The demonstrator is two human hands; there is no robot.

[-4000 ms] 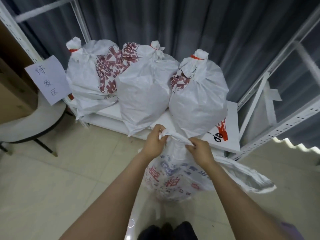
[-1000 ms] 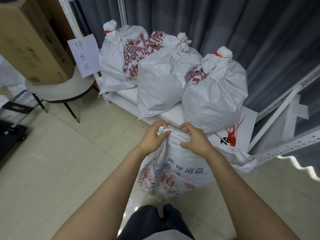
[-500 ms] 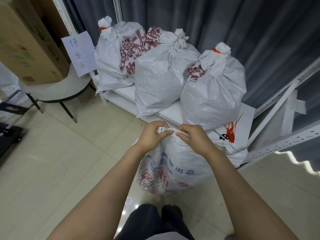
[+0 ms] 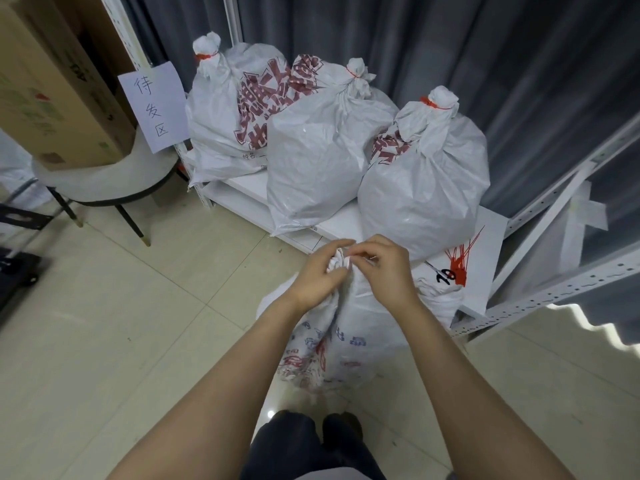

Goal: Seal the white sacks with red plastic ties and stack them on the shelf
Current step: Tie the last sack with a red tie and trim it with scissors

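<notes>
White sack (image 4: pixel 349 341) upright on the floor (image 4: pixel 138 323) — neck pointing up.
left hand (image 4: pixel 318 275) grip clenched round the gathered neck; right hand (image 4: pixel 388 271) pinching its top.

Sack (image 4: pixel 349 327): thin white plastic, crinkled, faint sheen, printed in red and blue. Shelved sacks (image 4: pixel 318 161): the same crinkled white plastic, soft gloss on the bulges, red print. Ties (image 4: pixel 459 261): smooth red plastic. Shelf (image 4: pixel 485 271): smooth white board, matt. Beam (image 4: pixel 561 289): white-painted perforated metal. Curtain (image 4: pixel 450 39): grey cloth, matt, pleated. Floor (image 4: pixel 121 323): glossy beige tile with lamp reflections. Box (image 4: pixel 52 91): brown cardboard, matt. Sign (image 4: pixel 154 105): white paper, handwritten. Stool (image 4: pixel 104 178): pale seat, material unclear.
</notes>
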